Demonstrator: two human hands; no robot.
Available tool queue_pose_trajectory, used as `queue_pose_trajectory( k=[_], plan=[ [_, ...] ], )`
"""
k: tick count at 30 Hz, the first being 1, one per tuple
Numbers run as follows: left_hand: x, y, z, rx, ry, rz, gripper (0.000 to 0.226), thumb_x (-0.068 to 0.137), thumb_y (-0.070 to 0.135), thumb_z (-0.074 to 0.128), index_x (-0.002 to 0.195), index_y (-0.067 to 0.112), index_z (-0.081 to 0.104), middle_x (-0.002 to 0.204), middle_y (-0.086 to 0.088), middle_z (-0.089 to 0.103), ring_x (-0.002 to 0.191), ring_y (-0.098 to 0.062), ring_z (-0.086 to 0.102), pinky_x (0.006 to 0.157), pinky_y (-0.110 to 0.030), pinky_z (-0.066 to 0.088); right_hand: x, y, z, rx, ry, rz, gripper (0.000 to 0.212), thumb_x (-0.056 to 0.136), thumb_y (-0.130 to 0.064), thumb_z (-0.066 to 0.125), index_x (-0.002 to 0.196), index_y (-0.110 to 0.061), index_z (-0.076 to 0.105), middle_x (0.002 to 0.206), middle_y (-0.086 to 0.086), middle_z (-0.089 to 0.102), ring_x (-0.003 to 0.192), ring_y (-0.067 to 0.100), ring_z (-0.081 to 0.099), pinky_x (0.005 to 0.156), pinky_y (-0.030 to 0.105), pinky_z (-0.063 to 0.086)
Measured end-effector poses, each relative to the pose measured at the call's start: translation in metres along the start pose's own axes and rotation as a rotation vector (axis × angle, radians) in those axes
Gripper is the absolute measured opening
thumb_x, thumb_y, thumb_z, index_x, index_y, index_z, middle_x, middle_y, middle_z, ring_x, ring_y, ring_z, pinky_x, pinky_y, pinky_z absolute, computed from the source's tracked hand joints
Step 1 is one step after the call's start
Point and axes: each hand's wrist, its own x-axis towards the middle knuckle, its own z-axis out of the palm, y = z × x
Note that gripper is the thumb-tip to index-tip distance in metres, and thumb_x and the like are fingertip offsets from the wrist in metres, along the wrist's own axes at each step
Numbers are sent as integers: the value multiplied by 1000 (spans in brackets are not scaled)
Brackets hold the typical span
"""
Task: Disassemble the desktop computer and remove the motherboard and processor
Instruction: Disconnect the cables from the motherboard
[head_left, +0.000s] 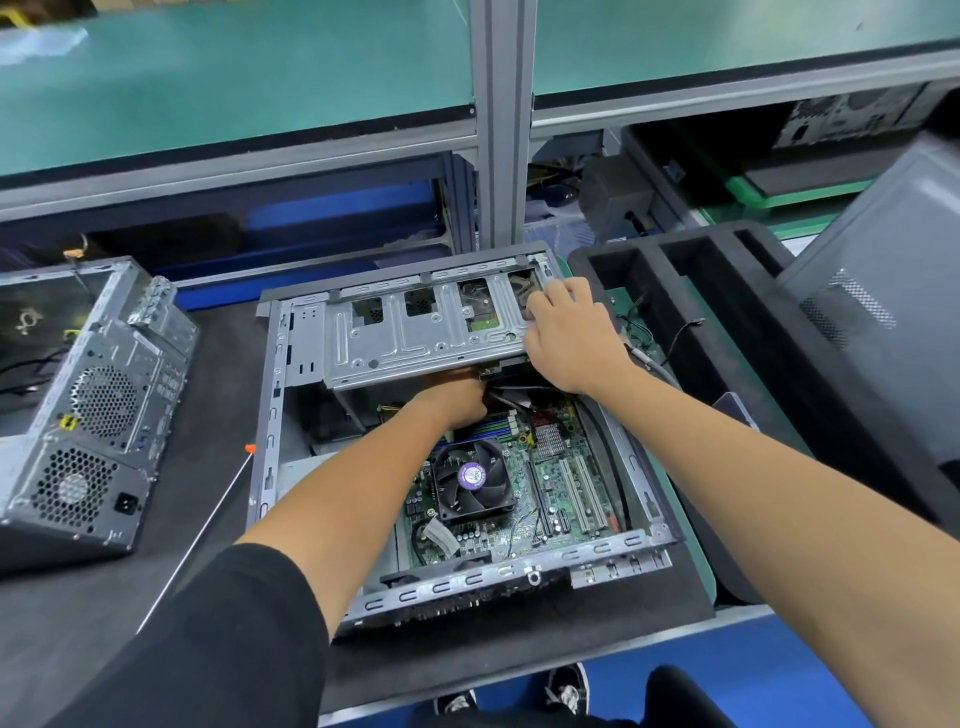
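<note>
So we've got the open desktop case (457, 447) lying on its side on the black mat (208, 519), and it's pretty boxed in. On the left sits a second computer case (93, 415), rear fans facing us, well apart from ours. Between the two lies a long thin rod with an orange tip (208, 530), its tip just beside our case's left wall. On the right there's a black foam tray (675, 270) with long slots, touching or nearly touching the case's far right corner, and a grey side panel (883, 322) leaning over it. A grey upright post (501, 124) rises right behind the case.

Count: two cases, one rod, one foam tray, one panel, two hands.

The motherboard (545, 493) is still down in the case floor, green, with the black cooler fan (472, 480) sitting on it; the processor itself we can't see. The metal drive cage (415, 332) spans the far half and overhangs the board.

Left hand (457, 400) reaches in under the cage's near edge; fingers are hidden, so we can't tell what it's gripping, if anything. Right hand (566, 332) rests on top of the cage's right end, fingers curled over into an opening there.

Near edge of the mat has a bit of free strip in front of the case.
</note>
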Motion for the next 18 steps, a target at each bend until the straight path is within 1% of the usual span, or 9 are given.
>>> queue_pose_trajectory(
  k=[1,3,5,7,8,10,15,16,18],
  plan=[
    [0,0,1,-2,10,3,26,97,12,38,110,2,58,113,-15,62,89,-26,54,61,-25,34,0,0,0,2,2,-2,32,96,-27,38,118,-9,50,124,9,48,119,28,35,82,40,40],
    [1,-1,2,-14,25,7,22,95,11,40,105,3,58,107,-14,63,74,-21,47,55,-26,31,0,0,0,11,4,-2,31,96,-27,38,118,-9,50,124,9,47,119,28,35,82,41,40],
    [4,-5,5,-37,16,2,18,94,12,42,98,6,58,92,-8,60,67,-16,44,56,-25,32,1,0,1,17,1,0,31,95,-27,38,118,-9,50,124,9,47,118,28,35,82,41,40],
    [7,-6,8,-69,56,-35,15,91,18,45,81,15,55,76,0,53,63,-13,44,58,-25,35,1,1,2,16,1,-1,31,95,-27,38,118,-9,50,124,9,47,118,28,34,81,40,40],
    [8,-7,8,-66,97,-55,18,89,21,46,72,19,52,71,3,50,63,-14,46,60,-26,38,1,1,2,18,4,-2,31,95,-26,39,118,-8,50,124,9,47,118,28,34,81,40,40],
    [6,-7,8,-57,148,-70,22,84,23,49,63,21,47,67,4,46,65,-18,48,63,-25,39,1,1,1,21,8,-3,32,95,-26,39,118,-8,51,124,9,47,118,29,34,82,41,39],
    [4,-9,11,-101,188,-59,21,81,19,51,61,20,46,65,2,48,58,-13,44,52,-24,34,0,1,1,23,7,2,31,95,-26,39,118,-9,51,125,9,48,120,29,34,82,40,39],
    [5,-9,12,-105,192,-61,21,81,18,51,61,21,46,65,2,48,58,-14,45,53,-24,34,0,1,1,20,11,1,31,95,-26,39,118,-9,51,125,9,48,119,29,34,81,40,39],
    [8,-10,14,-120,200,-68,21,81,19,51,61,21,44,64,4,46,61,-17,46,59,-25,37,1,2,2,18,19,-6,30,95,-26,39,117,-9,51,124,9,47,119,28,35,79,39,38]
  ],
)
